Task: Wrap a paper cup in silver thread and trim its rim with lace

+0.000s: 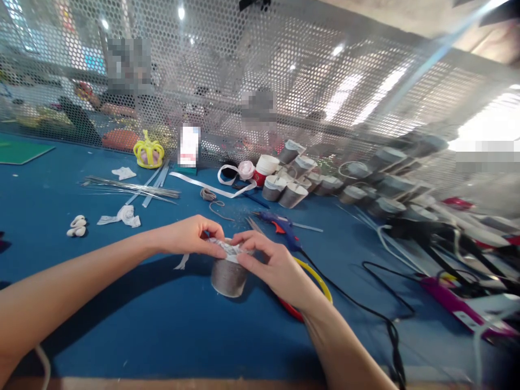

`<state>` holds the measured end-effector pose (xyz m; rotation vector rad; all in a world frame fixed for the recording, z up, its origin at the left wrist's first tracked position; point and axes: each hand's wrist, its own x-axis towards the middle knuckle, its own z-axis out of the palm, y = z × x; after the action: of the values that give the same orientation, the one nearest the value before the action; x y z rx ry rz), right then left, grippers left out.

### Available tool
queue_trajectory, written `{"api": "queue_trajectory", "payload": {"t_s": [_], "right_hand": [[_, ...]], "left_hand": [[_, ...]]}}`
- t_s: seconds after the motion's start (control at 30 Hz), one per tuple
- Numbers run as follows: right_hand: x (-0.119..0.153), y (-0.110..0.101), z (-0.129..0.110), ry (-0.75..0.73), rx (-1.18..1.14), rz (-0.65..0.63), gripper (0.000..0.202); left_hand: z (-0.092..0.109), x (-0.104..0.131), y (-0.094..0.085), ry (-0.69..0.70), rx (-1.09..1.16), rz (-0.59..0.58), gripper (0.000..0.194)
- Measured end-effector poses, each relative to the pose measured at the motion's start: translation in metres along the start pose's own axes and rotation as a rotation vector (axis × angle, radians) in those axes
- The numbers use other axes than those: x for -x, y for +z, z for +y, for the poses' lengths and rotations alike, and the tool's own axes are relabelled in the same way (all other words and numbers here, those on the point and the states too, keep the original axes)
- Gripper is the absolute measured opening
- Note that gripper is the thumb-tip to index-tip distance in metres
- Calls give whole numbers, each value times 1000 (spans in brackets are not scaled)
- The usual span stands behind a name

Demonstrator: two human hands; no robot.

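A small grey fabric-covered bucket stands on the blue table in front of me. White lace lies along its top rim. My left hand pinches the lace at the rim's left side, thumb and fingers closed. From the right, my right hand presses its thumb and fingers on the lace and rim. A loose lace end hangs out left of the bucket. Under my right wrist lies a tool with red and yellow handles, largely hidden. Just beyond that hand is a blue glue gun.
Similar small buckets are piled at the back right. Metal wires, lace bows and a yellow crown lie left. A phone stands before the perforated screen. Black cable runs right towards a purple power strip.
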<state>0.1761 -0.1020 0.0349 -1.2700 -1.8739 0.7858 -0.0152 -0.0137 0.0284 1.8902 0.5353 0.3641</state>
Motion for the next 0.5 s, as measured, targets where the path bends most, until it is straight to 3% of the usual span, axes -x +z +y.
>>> {"api": "queue_trajectory", "payload": {"t_s": [0.5], "right_hand": [[-3,10,-7,54,112,131,10]], "left_hand": [[5,1,3,-25,-64,1,25]]}}
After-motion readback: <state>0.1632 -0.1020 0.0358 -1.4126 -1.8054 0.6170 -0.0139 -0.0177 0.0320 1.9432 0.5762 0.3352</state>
